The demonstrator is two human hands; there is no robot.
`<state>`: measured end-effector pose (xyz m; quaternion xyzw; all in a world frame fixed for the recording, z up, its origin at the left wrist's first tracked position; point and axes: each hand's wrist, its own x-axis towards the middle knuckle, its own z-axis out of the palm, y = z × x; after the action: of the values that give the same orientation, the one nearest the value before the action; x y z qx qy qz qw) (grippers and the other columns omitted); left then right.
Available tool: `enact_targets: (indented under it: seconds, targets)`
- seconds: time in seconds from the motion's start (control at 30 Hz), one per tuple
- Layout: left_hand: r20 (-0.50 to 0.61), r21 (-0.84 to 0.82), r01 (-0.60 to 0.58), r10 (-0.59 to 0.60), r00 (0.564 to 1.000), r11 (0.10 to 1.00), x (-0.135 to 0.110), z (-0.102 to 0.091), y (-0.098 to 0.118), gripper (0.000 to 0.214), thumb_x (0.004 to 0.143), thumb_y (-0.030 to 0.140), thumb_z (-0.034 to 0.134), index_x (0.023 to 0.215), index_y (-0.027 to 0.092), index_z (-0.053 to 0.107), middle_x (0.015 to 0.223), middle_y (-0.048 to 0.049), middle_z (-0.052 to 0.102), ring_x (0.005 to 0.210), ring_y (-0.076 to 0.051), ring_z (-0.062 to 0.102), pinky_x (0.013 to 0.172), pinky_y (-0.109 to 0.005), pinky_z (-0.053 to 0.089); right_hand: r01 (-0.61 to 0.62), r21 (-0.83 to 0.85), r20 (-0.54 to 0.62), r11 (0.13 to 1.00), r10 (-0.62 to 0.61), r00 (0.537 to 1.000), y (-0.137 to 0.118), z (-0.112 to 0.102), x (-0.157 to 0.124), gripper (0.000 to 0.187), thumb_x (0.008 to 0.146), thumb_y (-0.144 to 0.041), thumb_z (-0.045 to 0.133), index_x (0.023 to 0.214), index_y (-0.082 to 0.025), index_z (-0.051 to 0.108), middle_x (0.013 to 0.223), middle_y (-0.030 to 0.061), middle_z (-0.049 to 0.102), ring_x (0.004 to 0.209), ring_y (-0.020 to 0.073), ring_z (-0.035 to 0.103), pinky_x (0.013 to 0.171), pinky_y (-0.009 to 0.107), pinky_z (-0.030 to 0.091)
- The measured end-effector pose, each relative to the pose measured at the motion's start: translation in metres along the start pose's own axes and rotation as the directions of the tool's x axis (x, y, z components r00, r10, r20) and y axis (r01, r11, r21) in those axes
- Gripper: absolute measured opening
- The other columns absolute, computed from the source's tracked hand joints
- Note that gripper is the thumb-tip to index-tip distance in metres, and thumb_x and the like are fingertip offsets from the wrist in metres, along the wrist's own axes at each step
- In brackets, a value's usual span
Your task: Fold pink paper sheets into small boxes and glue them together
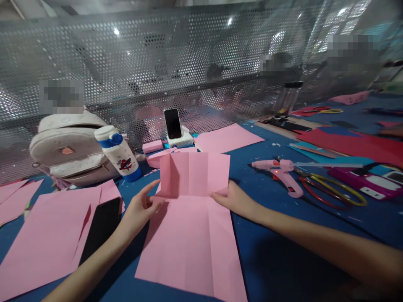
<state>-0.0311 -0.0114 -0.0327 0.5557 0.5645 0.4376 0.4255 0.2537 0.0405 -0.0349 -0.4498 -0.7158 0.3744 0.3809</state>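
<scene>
A creased sheet of pink paper (189, 235) lies in front of me, its upper part folded up along a crosswise crease. Several lengthwise creases run down it, and its upper left panel bends inward. My left hand (141, 207) is at the left edge by the crosswise crease, thumb on the front and index finger against the raised panel. At the right edge, my right hand (231, 199) pinches the raised part, thumb in front and the other fingers mostly hidden behind.
Left are pink sheets (47, 235), a black phone (102, 226), a bottle (119, 157) and a white backpack (69, 147). A second phone (173, 123) stands behind. Right are a pink glue gun (283, 170), scissors (333, 193) and a purple case (365, 180). A perforated metal screen (189, 84) borders the table.
</scene>
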Motion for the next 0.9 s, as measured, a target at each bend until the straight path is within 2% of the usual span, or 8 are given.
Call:
enact_targets:
  seconds: [0.13,0.23,0.3,0.4,0.5,0.6,0.8,0.9]
  targets:
    - [0.071,-0.181,0.081,-0.069,0.995,0.980,-0.001,0.001,-0.001,0.088,0.072,0.033,0.080,0.148,0.013,0.040,0.065,0.0046,0.062,0.059,-0.010,0.058,0.063,-0.023,0.046,0.023,0.028,-0.056,0.999,-0.021,0.998,0.004,-0.003,0.006,0.023,0.073,-0.030,0.071,0.093,-0.019,0.074,0.091,0.0066,0.078,0.091,0.0347,0.073,0.079,0.042,0.060]
    - [0.155,-0.321,0.130,-0.083,0.984,0.938,-0.007,0.004,0.001,0.091,0.075,0.033,0.080,0.153,0.019,0.033,0.108,-0.0103,0.073,0.091,-0.021,0.071,0.085,-0.033,0.053,0.034,0.041,-0.068,0.999,-0.031,0.997,0.005,-0.005,0.009,0.031,0.075,-0.032,0.069,0.102,-0.017,0.072,0.104,0.0098,0.077,0.098,0.0349,0.072,0.086,0.045,0.059]
    - [0.168,-0.385,0.103,-0.040,0.985,0.917,-0.012,0.007,0.002,0.089,0.079,0.034,0.077,0.154,0.024,0.030,0.139,-0.0154,0.059,0.119,-0.028,0.063,0.100,-0.040,0.048,0.040,0.063,-0.064,0.997,-0.036,0.997,0.004,-0.006,0.010,0.034,0.079,-0.034,0.065,0.108,-0.017,0.070,0.111,0.0108,0.075,0.102,0.0341,0.071,0.089,0.047,0.057]
    - [0.178,-0.411,-0.008,0.089,0.980,0.912,-0.020,0.011,0.003,0.080,0.086,0.033,0.070,0.155,0.029,0.030,0.160,-0.0102,0.034,0.147,-0.031,0.032,0.118,-0.043,0.030,0.058,0.111,-0.057,0.992,-0.052,0.997,0.003,-0.005,0.009,0.036,0.084,-0.035,0.059,0.114,-0.017,0.067,0.118,0.0104,0.073,0.110,0.0321,0.068,0.094,0.047,0.055]
    - [0.271,-0.407,-0.049,0.172,0.947,0.912,-0.025,0.013,0.002,0.075,0.091,0.030,0.064,0.156,0.033,0.026,0.162,-0.0060,0.030,0.151,-0.028,0.021,0.124,-0.044,0.017,0.080,0.137,-0.050,0.987,-0.074,0.996,0.002,-0.004,0.007,0.036,0.087,-0.037,0.057,0.116,-0.017,0.066,0.119,0.0099,0.072,0.114,0.0306,0.066,0.095,0.046,0.055]
    - [0.315,-0.363,-0.008,0.131,0.940,0.932,-0.024,0.011,0.002,0.076,0.091,0.031,0.065,0.155,0.032,0.026,0.162,-0.0065,0.029,0.151,-0.030,0.022,0.123,-0.048,0.016,0.070,0.157,-0.037,0.985,-0.065,0.997,0.003,-0.003,0.007,0.035,0.089,-0.037,0.055,0.117,-0.018,0.065,0.120,0.0097,0.072,0.116,0.0301,0.065,0.094,0.045,0.055]
    - [0.325,-0.367,0.171,-0.046,0.945,0.914,-0.020,0.008,0.007,0.093,0.086,0.032,0.072,0.158,0.025,0.014,0.152,-0.0150,0.046,0.135,-0.033,0.050,0.115,-0.050,0.036,0.035,0.241,-0.028,0.970,-0.029,0.999,0.006,-0.005,0.008,0.037,0.090,-0.042,0.055,0.117,-0.018,0.064,0.119,0.0095,0.071,0.114,0.0295,0.065,0.092,0.044,0.055]
    - [0.307,-0.401,0.228,-0.104,0.946,0.887,-0.023,0.011,0.015,0.089,0.084,0.029,0.074,0.157,0.023,0.023,0.146,-0.0143,0.054,0.129,-0.031,0.056,0.110,-0.045,0.043,0.018,0.295,-0.040,0.955,-0.006,0.999,0.004,-0.005,0.009,0.038,0.089,-0.044,0.056,0.117,-0.019,0.065,0.118,0.0090,0.072,0.114,0.0294,0.065,0.093,0.045,0.055]
